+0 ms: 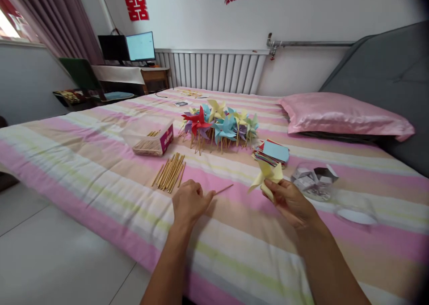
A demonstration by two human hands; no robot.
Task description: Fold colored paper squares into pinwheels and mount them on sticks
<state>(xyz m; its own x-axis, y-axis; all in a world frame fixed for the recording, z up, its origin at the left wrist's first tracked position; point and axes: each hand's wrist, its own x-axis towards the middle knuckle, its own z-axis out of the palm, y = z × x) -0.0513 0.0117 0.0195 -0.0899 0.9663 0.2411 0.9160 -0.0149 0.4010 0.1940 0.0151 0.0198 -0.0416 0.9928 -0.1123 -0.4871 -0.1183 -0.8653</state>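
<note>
Striped bed carried all items. Right hand held the yellow paper pinwheel head above the bed, fingers pinched on its lower folds; judged light, creasable, best gripped at centre. Left hand pinched one thin wooden stick: stiff, snappable.

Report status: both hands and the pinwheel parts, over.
Left hand pinching a wooden stick low over the bed. Right hand gripping a folded yellow paper pinwheel, raised. Stick and pinwheel apart. Nothing between them.
</note>
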